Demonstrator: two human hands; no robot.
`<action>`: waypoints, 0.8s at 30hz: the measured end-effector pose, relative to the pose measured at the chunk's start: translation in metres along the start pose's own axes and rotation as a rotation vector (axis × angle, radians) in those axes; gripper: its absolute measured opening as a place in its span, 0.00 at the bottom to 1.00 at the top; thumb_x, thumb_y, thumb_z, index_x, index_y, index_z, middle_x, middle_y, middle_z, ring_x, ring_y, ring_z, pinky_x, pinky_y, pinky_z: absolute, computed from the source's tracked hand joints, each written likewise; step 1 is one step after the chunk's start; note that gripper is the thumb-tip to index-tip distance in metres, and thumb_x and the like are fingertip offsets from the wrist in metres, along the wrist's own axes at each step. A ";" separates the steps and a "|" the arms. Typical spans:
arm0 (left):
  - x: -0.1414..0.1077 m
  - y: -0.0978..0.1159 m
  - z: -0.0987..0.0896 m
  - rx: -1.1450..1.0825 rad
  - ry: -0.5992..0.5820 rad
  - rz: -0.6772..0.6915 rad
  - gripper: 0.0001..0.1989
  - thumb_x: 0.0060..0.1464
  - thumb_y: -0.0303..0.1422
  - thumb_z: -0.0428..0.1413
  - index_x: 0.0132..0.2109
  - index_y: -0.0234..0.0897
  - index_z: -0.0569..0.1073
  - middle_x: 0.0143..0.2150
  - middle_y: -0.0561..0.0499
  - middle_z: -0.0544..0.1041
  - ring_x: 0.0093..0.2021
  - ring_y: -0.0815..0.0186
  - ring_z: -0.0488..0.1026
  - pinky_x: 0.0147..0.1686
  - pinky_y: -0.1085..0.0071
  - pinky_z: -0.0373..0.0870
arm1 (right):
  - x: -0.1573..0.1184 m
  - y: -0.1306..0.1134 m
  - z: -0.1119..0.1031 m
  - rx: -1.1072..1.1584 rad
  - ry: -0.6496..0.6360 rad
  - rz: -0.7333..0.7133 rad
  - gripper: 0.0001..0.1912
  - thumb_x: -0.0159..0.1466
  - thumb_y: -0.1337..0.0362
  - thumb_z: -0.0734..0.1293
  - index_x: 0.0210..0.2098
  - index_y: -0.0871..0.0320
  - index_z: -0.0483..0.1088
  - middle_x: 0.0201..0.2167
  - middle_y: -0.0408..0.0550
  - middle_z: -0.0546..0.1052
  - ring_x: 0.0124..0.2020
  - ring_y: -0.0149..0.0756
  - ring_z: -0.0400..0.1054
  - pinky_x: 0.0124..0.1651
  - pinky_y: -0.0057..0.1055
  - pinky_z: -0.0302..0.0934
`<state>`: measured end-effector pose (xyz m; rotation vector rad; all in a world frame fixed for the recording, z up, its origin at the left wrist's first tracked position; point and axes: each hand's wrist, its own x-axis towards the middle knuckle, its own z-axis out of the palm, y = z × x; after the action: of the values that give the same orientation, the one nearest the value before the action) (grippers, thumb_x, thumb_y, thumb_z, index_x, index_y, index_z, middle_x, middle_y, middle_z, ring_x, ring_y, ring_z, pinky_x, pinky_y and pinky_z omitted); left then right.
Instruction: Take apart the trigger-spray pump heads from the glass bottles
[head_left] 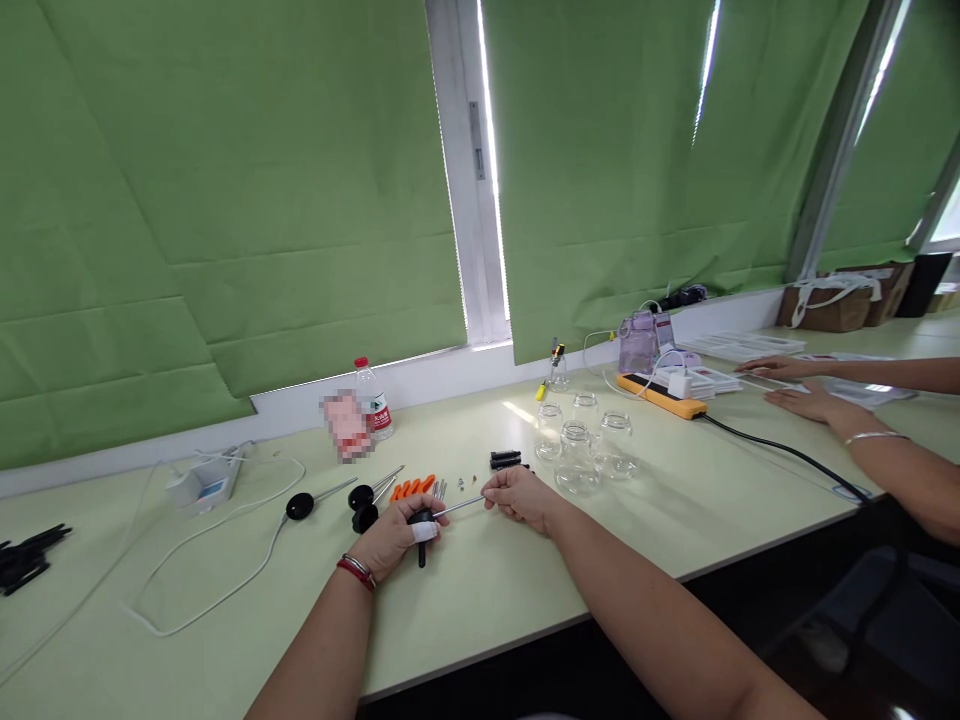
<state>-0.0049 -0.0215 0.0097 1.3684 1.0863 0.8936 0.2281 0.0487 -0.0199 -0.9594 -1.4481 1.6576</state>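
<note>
My left hand (pixel 401 535), with a white wrap on one finger, is closed around a black round-headed piece (pixel 421 517) with a thin metal rod (pixel 461 506) pointing right. At the rod's far end, the fingers of my right hand (pixel 519 498) are pinched together; whether a small part sits in them is hidden. Just beyond my hands lie orange handle-like pieces (pixel 412 488), short metal pins (pixel 439 489) and small metal bits (pixel 461 483). Black ribbed pieces (pixel 505 460) lie behind my right hand. Left of my left hand are more black round pieces with rods (pixel 361 496).
Several clear glass jars (pixel 576 460) stand right of my hands. Behind are a water bottle (pixel 373 400), an orange power strip (pixel 660 396) and a small jar of tools (pixel 559 372). A white cable (pixel 217 600) loops left. Another person's hands (pixel 802 400) rest far right.
</note>
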 end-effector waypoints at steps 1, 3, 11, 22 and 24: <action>0.000 0.000 0.000 0.010 0.002 0.001 0.16 0.41 0.31 0.61 0.41 0.36 0.71 0.38 0.48 0.75 0.33 0.66 0.71 0.31 0.71 0.66 | 0.000 0.000 0.000 -0.006 0.003 0.002 0.06 0.53 0.65 0.68 0.28 0.61 0.68 0.21 0.42 0.73 0.13 0.18 0.49 0.15 0.21 0.40; 0.000 -0.001 0.000 0.020 0.004 0.003 0.17 0.41 0.31 0.61 0.41 0.36 0.71 0.38 0.48 0.76 0.33 0.66 0.71 0.31 0.71 0.66 | 0.001 0.001 0.000 -0.024 0.006 0.001 0.07 0.54 0.64 0.68 0.27 0.61 0.67 0.20 0.41 0.73 0.12 0.18 0.49 0.15 0.21 0.40; 0.001 -0.001 -0.001 -0.009 -0.003 -0.013 0.16 0.42 0.31 0.61 0.41 0.37 0.71 0.38 0.48 0.76 0.32 0.67 0.71 0.31 0.71 0.65 | 0.000 0.001 0.001 -0.092 0.017 0.015 0.09 0.54 0.63 0.69 0.25 0.61 0.65 0.18 0.41 0.71 0.12 0.19 0.50 0.14 0.21 0.40; 0.001 -0.001 0.000 0.000 -0.001 -0.008 0.15 0.42 0.32 0.61 0.40 0.37 0.71 0.38 0.47 0.75 0.32 0.65 0.71 0.30 0.69 0.65 | 0.003 0.004 0.000 -0.118 0.016 0.019 0.09 0.56 0.63 0.67 0.24 0.61 0.65 0.18 0.41 0.71 0.11 0.19 0.50 0.14 0.21 0.40; 0.001 -0.001 0.000 -0.002 0.001 -0.010 0.16 0.42 0.32 0.61 0.40 0.37 0.71 0.38 0.47 0.75 0.32 0.65 0.71 0.30 0.69 0.65 | 0.003 0.003 0.000 -0.121 0.025 0.024 0.09 0.56 0.63 0.67 0.24 0.60 0.64 0.18 0.40 0.71 0.11 0.19 0.50 0.14 0.21 0.40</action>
<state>-0.0053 -0.0209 0.0083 1.3595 1.0918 0.8885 0.2262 0.0507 -0.0234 -1.0635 -1.5400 1.5843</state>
